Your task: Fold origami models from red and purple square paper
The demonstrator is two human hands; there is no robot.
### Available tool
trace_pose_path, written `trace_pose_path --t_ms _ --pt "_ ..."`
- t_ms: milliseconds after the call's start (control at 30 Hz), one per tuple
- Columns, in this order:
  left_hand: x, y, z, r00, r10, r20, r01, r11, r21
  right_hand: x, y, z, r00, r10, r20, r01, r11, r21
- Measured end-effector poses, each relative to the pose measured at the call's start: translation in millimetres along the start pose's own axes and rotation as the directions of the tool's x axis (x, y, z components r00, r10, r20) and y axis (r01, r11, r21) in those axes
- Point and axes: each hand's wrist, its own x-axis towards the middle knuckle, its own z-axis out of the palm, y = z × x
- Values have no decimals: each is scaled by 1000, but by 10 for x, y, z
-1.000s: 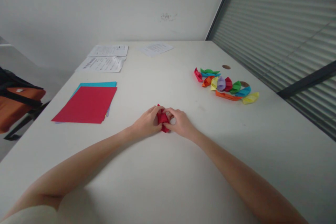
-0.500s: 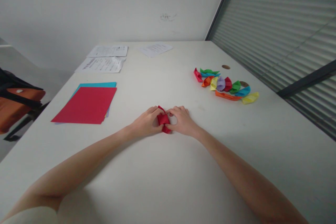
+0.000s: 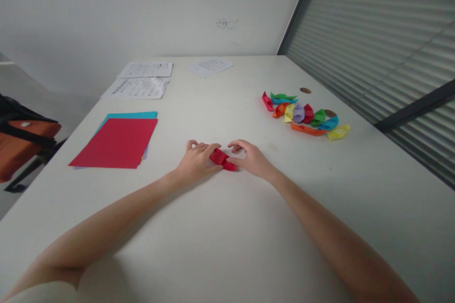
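A small folded red paper piece [image 3: 222, 159] lies flat on the white table [image 3: 227, 227] between my two hands. My left hand [image 3: 195, 161] rests over its left end, fingers pressed down on the paper. My right hand [image 3: 250, 157] touches its right end, thumb and fingers pinched at the paper's edge. Part of the red piece is hidden under my left fingers.
A stack of coloured sheets [image 3: 115, 142], red on top, lies to the left. Several folded paper shapes in mixed colours [image 3: 305, 116] sit at the right. Printed white papers [image 3: 140, 83] lie at the far side. An orange chair [image 3: 21, 144] stands off the left edge.
The red piece was bunched upright between both hands; now it lies flattened on the table. My hands have moved slightly apart and lowered onto it.
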Motion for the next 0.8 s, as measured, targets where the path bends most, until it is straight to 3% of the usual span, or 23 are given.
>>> trace_pose_path --t_ms 200,400,667,800 --pt "-1 22 19 990 -38 -138 52 994 94 -30 -75 8 991 -123 55 129 981 -142" --pt "41 -36 -28 994 -100 -34 90 972 -216 -59 -77 3 994 -92 51 98 988 -118" --pt "-10 -124 5 999 19 -46 -26 987 -159 -87 -84 -24 982 -149 115 182 914 -364" --pt "-25 -164 23 999 -32 -4 29 966 -257 -73 -60 -10 987 -122 109 153 924 -351"
